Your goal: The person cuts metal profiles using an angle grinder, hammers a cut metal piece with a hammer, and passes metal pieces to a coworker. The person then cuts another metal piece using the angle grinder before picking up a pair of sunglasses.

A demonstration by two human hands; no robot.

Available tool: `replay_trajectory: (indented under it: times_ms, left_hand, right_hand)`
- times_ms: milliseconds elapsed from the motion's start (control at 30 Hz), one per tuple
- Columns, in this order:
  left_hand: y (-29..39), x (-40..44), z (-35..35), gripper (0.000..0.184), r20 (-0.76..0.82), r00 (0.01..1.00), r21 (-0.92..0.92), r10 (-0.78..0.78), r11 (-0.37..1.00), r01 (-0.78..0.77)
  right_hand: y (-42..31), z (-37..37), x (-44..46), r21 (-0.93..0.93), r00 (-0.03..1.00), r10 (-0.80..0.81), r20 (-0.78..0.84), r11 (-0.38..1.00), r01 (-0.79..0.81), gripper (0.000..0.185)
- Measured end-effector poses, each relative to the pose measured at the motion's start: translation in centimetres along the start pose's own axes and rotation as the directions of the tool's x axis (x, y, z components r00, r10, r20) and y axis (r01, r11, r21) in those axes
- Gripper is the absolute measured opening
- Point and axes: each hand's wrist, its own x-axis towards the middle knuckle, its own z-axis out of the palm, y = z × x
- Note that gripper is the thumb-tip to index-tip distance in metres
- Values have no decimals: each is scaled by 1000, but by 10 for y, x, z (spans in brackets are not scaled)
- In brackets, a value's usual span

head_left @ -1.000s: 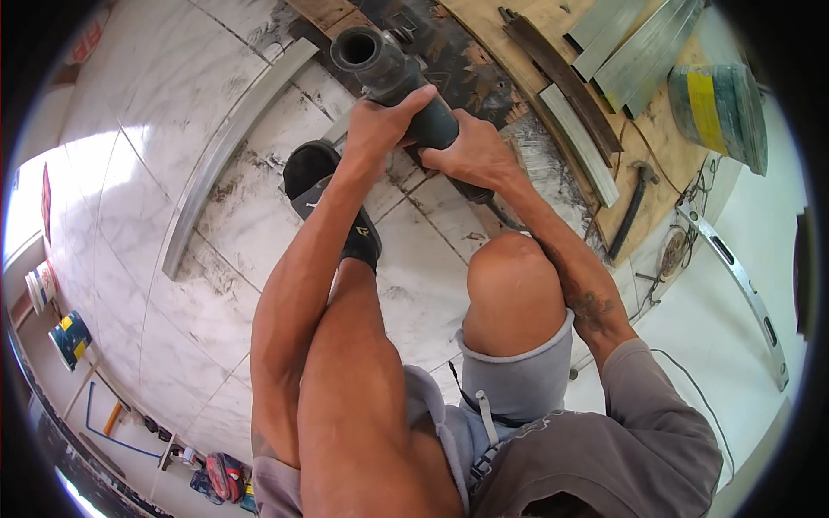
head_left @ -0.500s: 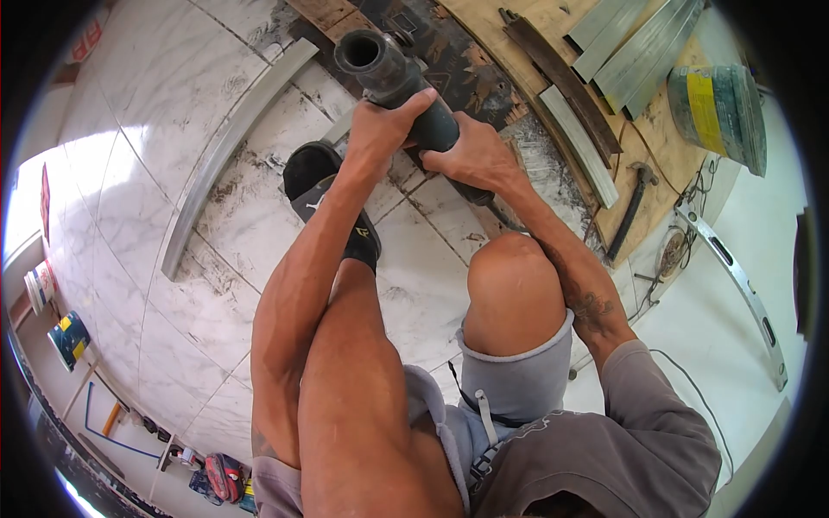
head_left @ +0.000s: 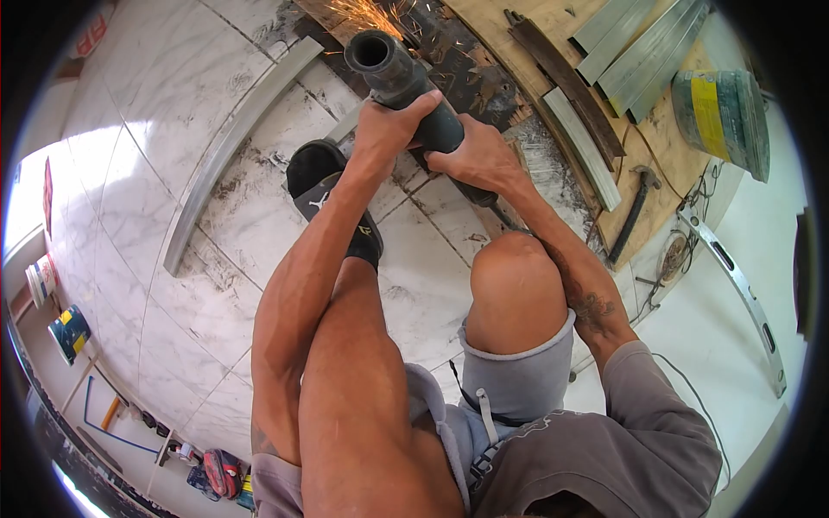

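Note:
Both of my hands are wrapped round a dark green angle grinder (head_left: 439,129) with a thick black tube (head_left: 376,56) jutting up toward me at its front end. My left hand (head_left: 387,129) is closed on it just behind that tube. Further back along the body, my right hand (head_left: 477,155) is closed round it from the other side. Orange sparks (head_left: 367,15) spray out beyond the tool. The disc and the point where it meets the work are hidden behind the grinder. A cord trails from its rear end between my legs.
A long metal bar (head_left: 233,155) lies on the tiles at left, near my sandalled foot (head_left: 337,203). On the plywood (head_left: 639,194) at right are metal profiles (head_left: 652,65), a hammer (head_left: 635,211) and a bucket (head_left: 721,121). A spirit level (head_left: 734,289) lies at far right.
Sparks now fly at the grinder's front, where none showed before. The grinder and both hands appear slightly further right in the view, with the grip unchanged.

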Motion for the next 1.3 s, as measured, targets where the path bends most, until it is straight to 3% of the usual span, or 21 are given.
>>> replay_trajectory:
  times_ms: [300,400,500,600,1000,1100,1300]
  left_hand:
    - [1,-1,1,59,0,1000,-9,10,1000,-10]
    - [2,2,3,39,-32,999,-53,-21,998,20]
    - [0,1,1,59,-5,1000,-3,0,1000,0]
    - [-3,3,0,59,1,1000,-12,14,1000,-14]
    - [-2,3,2,54,-14,1000,-24,12,1000,-13]
    - [-5,6,3,37,-44,999,-46,21,999,-23]
    - [-6,6,3,38,-41,999,-61,30,998,-32]
  right_hand:
    - [6,4,4,-10,1000,3,-13,1000,-4,67]
    - [3,0,2,-35,1000,8,-2,999,-8,67]
    - [-1,-2,0,-8,999,31,18,999,-31,67]
    - [0,-1,1,-9,1000,25,16,1000,-24,67]
    - [5,2,4,-48,1000,31,-3,998,-31,65]
    - [0,-1,1,-11,1000,13,15,1000,-12,65]
    - [3,3,3,-6,1000,15,-2,1000,-15,65]
